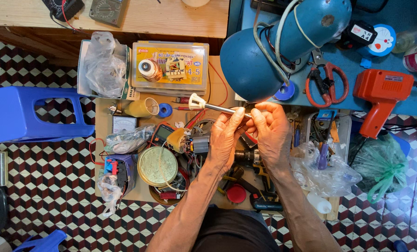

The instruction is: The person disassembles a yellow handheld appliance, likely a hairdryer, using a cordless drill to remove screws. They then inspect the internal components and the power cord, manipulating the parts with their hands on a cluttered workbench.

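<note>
- left hand (226, 135) pinches a thin metal rod (220, 109) with a white tip.
- right hand (270, 130) grips the rod's near end, under a blue lamp (264, 56).

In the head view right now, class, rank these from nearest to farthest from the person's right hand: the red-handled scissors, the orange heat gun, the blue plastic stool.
Measured from the right hand:
1. Red-handled scissors, up and to its right on the blue surface.
2. Orange heat gun, further right, past the scissors.
3. Blue plastic stool, far across on the left side, over the chequered floor.
</note>
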Tool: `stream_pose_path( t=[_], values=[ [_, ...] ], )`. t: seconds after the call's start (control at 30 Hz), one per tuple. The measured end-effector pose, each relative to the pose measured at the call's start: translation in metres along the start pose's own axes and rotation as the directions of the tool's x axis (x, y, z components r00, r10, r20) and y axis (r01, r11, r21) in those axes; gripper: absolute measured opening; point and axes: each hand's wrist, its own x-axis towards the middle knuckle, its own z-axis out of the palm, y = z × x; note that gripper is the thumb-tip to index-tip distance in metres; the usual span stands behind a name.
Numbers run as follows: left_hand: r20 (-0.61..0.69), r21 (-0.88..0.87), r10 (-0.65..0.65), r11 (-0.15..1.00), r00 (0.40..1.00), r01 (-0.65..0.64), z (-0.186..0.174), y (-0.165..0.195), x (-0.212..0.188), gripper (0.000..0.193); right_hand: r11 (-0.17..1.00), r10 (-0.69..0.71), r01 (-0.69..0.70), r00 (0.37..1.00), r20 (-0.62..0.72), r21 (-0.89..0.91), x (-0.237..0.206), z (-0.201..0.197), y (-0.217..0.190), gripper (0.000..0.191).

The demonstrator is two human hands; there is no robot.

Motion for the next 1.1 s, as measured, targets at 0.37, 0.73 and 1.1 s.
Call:
stream_pose_path(
  t=[0.37, 0.73, 1.1],
  values=[
    [-0.024, -0.020, 0.007, 1.000, 1.000, -0.007, -0.003, -0.003, -0.004, 0.021, 0.997, -0.054, 0.050, 0.996, 0.066, 0.062, -0.017, -0.005, 0.004, 0.018],
    [-0.129, 0.405, 0.145, 0.911, 0.981, -0.081, 0.002, -0.016, -0.003, 0.029, 0.899, 0.121, -0.134, 0.991, 0.059, 0.416, -0.015, -0.014, 0.041, 0.018],
    [-0.116, 0.460, 0.156, 0.884, 0.981, -0.086, 0.003, -0.016, -0.014, 0.031, 0.838, 0.196, -0.200, 0.979, 0.062, 0.508, -0.029, -0.029, 0.063, 0.018]
  ],
)
